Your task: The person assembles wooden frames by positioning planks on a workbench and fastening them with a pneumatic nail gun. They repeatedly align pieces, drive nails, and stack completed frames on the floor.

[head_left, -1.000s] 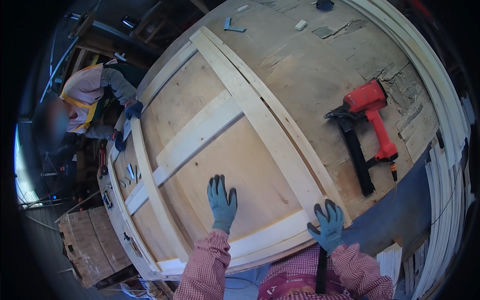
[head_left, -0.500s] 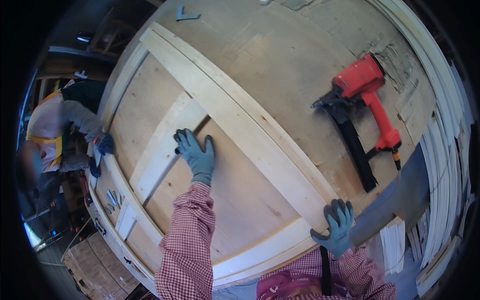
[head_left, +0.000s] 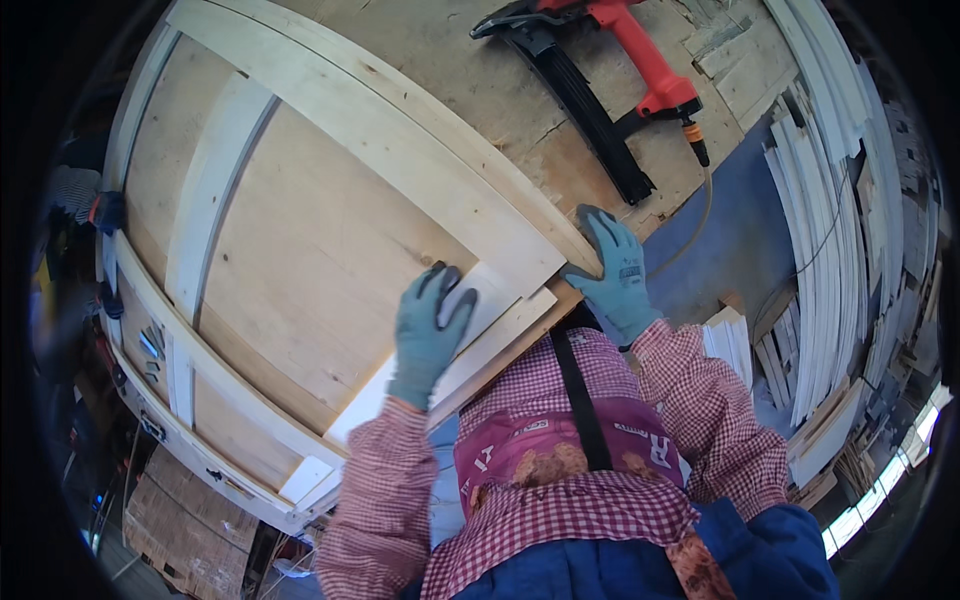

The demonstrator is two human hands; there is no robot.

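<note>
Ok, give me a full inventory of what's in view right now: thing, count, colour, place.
Wooden panel frame: one, pale wood, flat on the bench, filling the left and centre.
Nail gun: one, red and black, upper centre on the bench beyond the frame.
Air hose: one, thin, tan, running down from the nail gun's handle.
Workbench: one, grey-blue patch showing right of the frame.
White strips: a stack, count unclear, right side.
Short white offcuts: a small pile, beside the right sleeve.
Stacked boards: one stack, brown, lower left below the bench.
Left hand: grey-blue glove, flat on the frame's near board.
Right hand: grey-blue glove, on the frame's near corner.
</note>
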